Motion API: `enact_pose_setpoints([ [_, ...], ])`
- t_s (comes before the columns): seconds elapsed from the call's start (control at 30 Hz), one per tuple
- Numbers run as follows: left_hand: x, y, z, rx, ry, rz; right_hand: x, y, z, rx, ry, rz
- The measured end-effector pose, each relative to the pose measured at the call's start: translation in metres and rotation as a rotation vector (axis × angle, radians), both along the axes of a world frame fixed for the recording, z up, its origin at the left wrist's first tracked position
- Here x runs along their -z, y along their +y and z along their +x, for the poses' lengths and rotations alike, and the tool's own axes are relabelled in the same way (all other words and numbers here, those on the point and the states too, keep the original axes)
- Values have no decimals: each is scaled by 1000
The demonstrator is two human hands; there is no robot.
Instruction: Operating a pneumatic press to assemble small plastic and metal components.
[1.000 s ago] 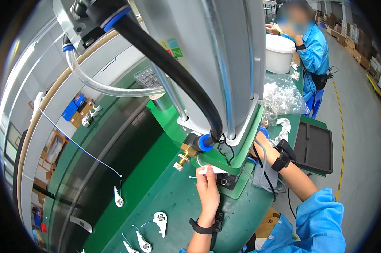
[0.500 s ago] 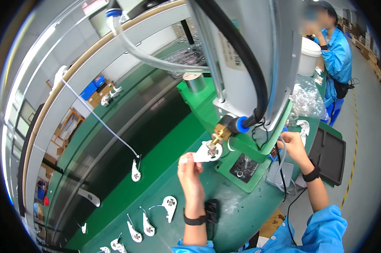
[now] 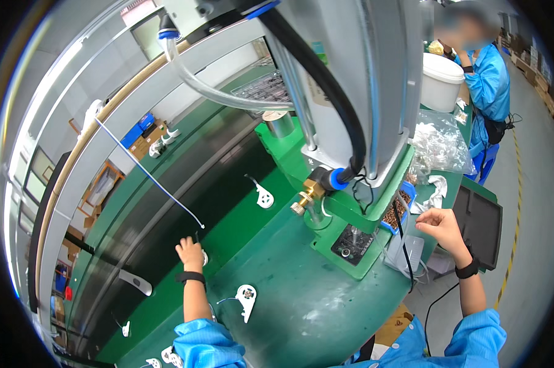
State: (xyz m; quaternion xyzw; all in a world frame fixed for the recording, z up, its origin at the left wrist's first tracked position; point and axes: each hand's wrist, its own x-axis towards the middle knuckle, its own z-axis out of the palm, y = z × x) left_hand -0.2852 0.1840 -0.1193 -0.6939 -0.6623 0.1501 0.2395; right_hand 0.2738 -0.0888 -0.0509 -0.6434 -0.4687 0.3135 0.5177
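My left hand [image 3: 191, 253] reaches out over the green belt, fingers spread, beside a white teardrop-shaped plastic part [image 3: 205, 258] that it half hides. Another such white part [image 3: 264, 197], with a short wire, lies farther along the belt. On the right, my right hand [image 3: 446, 232] hovers near a blue tray of small copper-coloured pieces [image 3: 395, 214]. Its thumb and fingertips are pressed together; anything between them is too small to make out. Between my hands stands a green press [image 3: 366, 260] with a brass fitting [image 3: 307, 197] and a dark base plate.
One more white part [image 3: 246, 302] lies on the green table [image 3: 277, 331], with others farther left. A grey box [image 3: 406, 253] and cables sit right of the press. Beyond are a clear bag [image 3: 439, 147], a white bucket [image 3: 442, 83] and a seated co-worker [image 3: 488, 92].
My left hand has let go of the white part by the press and moved left; a white part now lies on the belt. My right hand has drawn back slightly from the tray.
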Motion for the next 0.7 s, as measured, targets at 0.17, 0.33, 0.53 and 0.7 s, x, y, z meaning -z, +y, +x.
enact_pose_setpoints([
  [0.17, -48, -31, 44, -33, -137, 155, -1, -2, 1, 7, -39, -28],
  [0.33, -125, -111, 202, 481, -1090, -197, 7, 7, -11, -47, -15, 76],
  [0.53, -127, -164, 299, 743, -1386, -344, 5, 3, -16, -43, -71, 62],
  [0.7, -111, -161, 303, 713, -1393, -324, 1, -1, -11, 28, -99, 9],
])
